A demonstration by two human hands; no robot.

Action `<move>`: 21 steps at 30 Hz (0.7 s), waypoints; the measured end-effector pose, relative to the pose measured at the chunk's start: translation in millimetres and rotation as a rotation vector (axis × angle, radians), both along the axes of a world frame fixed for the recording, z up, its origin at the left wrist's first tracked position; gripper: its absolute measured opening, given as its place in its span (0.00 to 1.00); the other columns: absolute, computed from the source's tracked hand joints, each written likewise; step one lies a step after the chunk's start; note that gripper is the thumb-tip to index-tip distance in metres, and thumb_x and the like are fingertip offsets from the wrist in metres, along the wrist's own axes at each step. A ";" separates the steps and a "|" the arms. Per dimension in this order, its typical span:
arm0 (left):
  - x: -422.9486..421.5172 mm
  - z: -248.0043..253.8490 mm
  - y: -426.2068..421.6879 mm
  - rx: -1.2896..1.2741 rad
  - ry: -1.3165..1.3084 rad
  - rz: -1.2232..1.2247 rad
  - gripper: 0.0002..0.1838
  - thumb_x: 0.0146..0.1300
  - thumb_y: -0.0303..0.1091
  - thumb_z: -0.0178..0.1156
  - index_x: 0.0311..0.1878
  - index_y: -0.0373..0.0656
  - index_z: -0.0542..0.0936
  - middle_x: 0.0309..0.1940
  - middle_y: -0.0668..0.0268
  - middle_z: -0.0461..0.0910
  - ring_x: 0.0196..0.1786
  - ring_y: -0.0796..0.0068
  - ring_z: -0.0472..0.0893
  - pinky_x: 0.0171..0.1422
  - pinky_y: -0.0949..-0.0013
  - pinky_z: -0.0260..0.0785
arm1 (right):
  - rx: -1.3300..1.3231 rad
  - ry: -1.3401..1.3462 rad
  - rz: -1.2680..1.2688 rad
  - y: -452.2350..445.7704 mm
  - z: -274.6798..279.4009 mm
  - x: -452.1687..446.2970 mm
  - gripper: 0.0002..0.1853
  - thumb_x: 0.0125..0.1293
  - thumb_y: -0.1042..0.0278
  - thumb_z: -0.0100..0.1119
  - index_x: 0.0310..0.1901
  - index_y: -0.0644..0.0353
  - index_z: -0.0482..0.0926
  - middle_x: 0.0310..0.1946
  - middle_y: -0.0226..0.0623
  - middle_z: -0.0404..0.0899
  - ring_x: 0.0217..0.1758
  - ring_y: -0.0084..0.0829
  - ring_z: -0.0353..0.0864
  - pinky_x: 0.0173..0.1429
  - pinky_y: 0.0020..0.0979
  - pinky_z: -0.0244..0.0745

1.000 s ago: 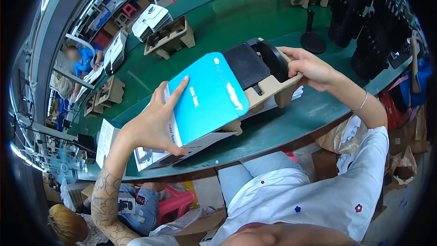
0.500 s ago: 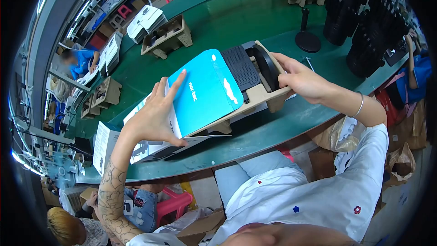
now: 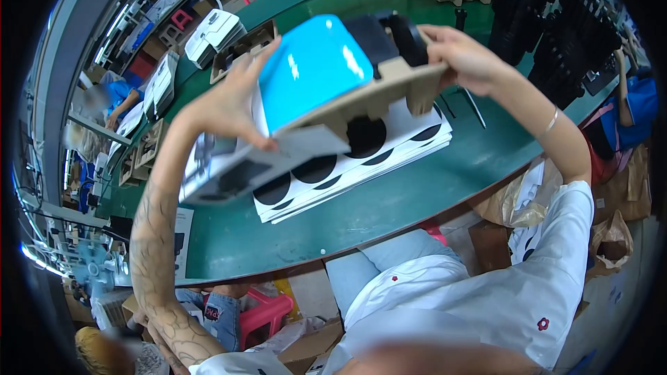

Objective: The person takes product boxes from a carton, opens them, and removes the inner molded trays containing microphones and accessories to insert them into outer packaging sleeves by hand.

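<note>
Gripping a molded pulp tray [image 3: 375, 96] with right hand [image 3: 467, 60]. Clasping boxy white carton [image 3: 240, 170] and glossy blue flap [image 3: 314, 73] in wide-spread left hand [image 3: 228, 103].

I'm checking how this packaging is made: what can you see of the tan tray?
The tan tray looks like moulded pulp, slightly blurred, with blocky feet jutting below. Black parts sit in it. It slants, held above white sheets with black circles. A blue flap overlies one end, at the white box; the right hand grips the other.
</note>
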State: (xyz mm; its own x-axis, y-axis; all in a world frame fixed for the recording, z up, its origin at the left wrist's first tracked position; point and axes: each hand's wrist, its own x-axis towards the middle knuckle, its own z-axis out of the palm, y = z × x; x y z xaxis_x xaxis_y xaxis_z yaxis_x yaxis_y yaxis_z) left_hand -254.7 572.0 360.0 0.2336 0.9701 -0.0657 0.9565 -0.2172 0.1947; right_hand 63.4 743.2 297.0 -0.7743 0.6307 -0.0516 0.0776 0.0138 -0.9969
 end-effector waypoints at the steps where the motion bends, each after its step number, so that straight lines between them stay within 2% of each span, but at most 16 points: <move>1: -2.5 5.0 18.7 0.028 0.035 0.023 0.78 0.22 0.52 0.80 0.78 0.51 0.39 0.60 0.40 0.64 0.66 0.42 0.65 0.71 0.54 0.60 | 0.007 0.013 -0.001 15.9 7.4 -2.7 0.25 0.52 0.75 0.47 0.56 0.58 0.73 0.40 0.36 0.75 0.43 0.32 0.78 0.41 0.52 0.84; 5: -17.6 11.5 94.3 0.077 0.096 0.104 0.77 0.23 0.55 0.79 0.78 0.51 0.41 0.63 0.35 0.61 0.67 0.36 0.64 0.72 0.52 0.59 | 0.106 -0.005 -0.075 99.2 29.5 -23.3 0.28 0.44 0.77 0.45 0.53 0.60 0.74 0.36 0.37 0.73 0.42 0.38 0.77 0.49 0.64 0.78; 6: -18.7 8.8 112.3 0.093 0.139 0.137 0.77 0.24 0.57 0.79 0.78 0.51 0.41 0.63 0.33 0.60 0.67 0.35 0.64 0.72 0.51 0.58 | 0.134 -0.027 -0.086 119.6 33.4 -29.5 0.34 0.48 0.77 0.45 0.63 0.56 0.71 0.35 0.30 0.73 0.35 0.26 0.77 0.49 0.57 0.80; 8: -20.4 2.3 149.0 0.092 0.153 0.183 0.77 0.24 0.59 0.78 0.78 0.51 0.41 0.64 0.31 0.60 0.68 0.33 0.64 0.72 0.50 0.58 | 0.174 -0.053 -0.100 161.4 35.6 -37.9 0.35 0.45 0.78 0.45 0.62 0.57 0.71 0.33 0.30 0.72 0.29 0.26 0.74 0.48 0.58 0.79; 11: -16.1 -5.3 199.1 0.036 0.120 0.231 0.77 0.24 0.63 0.76 0.78 0.51 0.41 0.64 0.30 0.59 0.67 0.33 0.65 0.71 0.49 0.59 | 0.115 -0.034 -0.184 219.9 25.0 -46.8 0.38 0.44 0.78 0.45 0.64 0.58 0.69 0.29 0.28 0.70 0.24 0.27 0.68 0.43 0.55 0.79; 14: -8.2 -7.5 254.6 0.032 0.101 0.201 0.77 0.23 0.62 0.77 0.78 0.51 0.41 0.65 0.30 0.58 0.67 0.33 0.64 0.71 0.49 0.59 | 0.104 -0.078 -0.397 271.2 12.5 -40.3 0.23 0.47 0.77 0.45 0.47 0.58 0.79 0.25 0.28 0.68 0.22 0.29 0.65 0.41 0.51 0.77; 16: 9.2 -3.4 276.1 0.015 0.086 0.189 0.78 0.22 0.63 0.76 0.78 0.50 0.42 0.66 0.29 0.58 0.69 0.33 0.62 0.71 0.47 0.59 | 0.116 -0.072 -0.470 281.1 7.4 -27.0 0.03 0.50 0.74 0.45 0.26 0.54 0.65 0.26 0.29 0.66 0.26 0.31 0.65 0.41 0.55 0.74; 17: 17.4 -6.2 285.8 0.002 0.095 0.191 0.78 0.22 0.64 0.75 0.78 0.50 0.42 0.66 0.29 0.58 0.69 0.33 0.61 0.71 0.46 0.59 | 0.122 -0.069 -0.506 286.0 5.0 -20.3 0.11 0.51 0.73 0.45 0.15 0.52 0.58 0.26 0.30 0.65 0.29 0.32 0.65 0.42 0.57 0.73; 18: 24.5 -9.9 295.8 -0.009 0.104 0.193 0.78 0.22 0.65 0.75 0.78 0.50 0.42 0.66 0.29 0.57 0.69 0.33 0.61 0.71 0.46 0.59 | 0.107 -0.109 -0.498 305.0 -1.1 -11.9 0.10 0.50 0.73 0.45 0.16 0.52 0.59 0.27 0.29 0.64 0.32 0.33 0.66 0.45 0.60 0.72; 19: 28.0 -21.2 308.0 -0.019 0.108 0.192 0.78 0.22 0.66 0.74 0.78 0.50 0.42 0.67 0.29 0.56 0.70 0.32 0.60 0.71 0.46 0.59 | 0.096 -0.148 -0.504 326.8 -10.4 -3.3 0.04 0.48 0.75 0.44 0.20 0.53 0.64 0.28 0.29 0.65 0.34 0.34 0.66 0.49 0.64 0.70; 20: 27.9 -40.6 321.3 -0.028 0.108 0.197 0.78 0.22 0.67 0.74 0.79 0.50 0.41 0.67 0.29 0.55 0.70 0.32 0.60 0.71 0.46 0.59 | 0.086 -0.189 -0.505 343.4 -20.4 -0.9 0.05 0.46 0.76 0.44 0.23 0.55 0.70 0.28 0.28 0.65 0.36 0.35 0.67 0.53 0.67 0.68; 21: 27.6 -60.0 331.2 -0.038 0.110 0.205 0.79 0.22 0.67 0.73 0.79 0.50 0.41 0.68 0.28 0.54 0.70 0.31 0.60 0.71 0.46 0.59 | 0.063 -0.246 -0.499 353.6 -33.6 -2.6 0.17 0.46 0.77 0.41 0.39 0.58 0.72 0.31 0.29 0.65 0.36 0.34 0.67 0.50 0.66 0.70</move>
